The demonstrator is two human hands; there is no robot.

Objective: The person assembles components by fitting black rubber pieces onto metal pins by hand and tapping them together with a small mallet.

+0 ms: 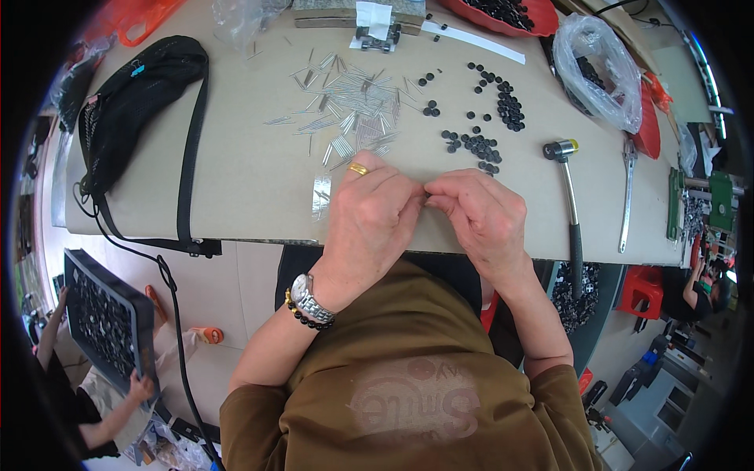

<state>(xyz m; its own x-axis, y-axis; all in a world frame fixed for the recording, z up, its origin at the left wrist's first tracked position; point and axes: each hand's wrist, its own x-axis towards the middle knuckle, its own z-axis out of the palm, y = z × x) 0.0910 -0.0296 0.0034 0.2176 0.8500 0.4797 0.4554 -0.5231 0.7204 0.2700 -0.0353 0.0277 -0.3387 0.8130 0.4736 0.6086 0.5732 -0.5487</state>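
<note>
My left hand [373, 208] and my right hand [485, 218] meet at the fingertips over the front of the table, both pinched closed. Between them is a tiny dark piece, mostly covered by the fingers, and its kind cannot be made out. Beyond my left hand lies a loose pile of thin metal pins [365, 102]. Small black wheel-like discs [481, 147] are scattered past my right hand, with a denser cluster [510, 110] farther back. Next to my left hand is a shiny clear strip [321, 196].
A mallet [573, 196] and a wrench [627, 196] lie at right. A black bag [137, 118] with straps takes up the left. At the back are a small wheeled part [378, 39], a red tray [542, 27] and a plastic bag [624, 86]. Someone carries a black crate [145, 322] at left.
</note>
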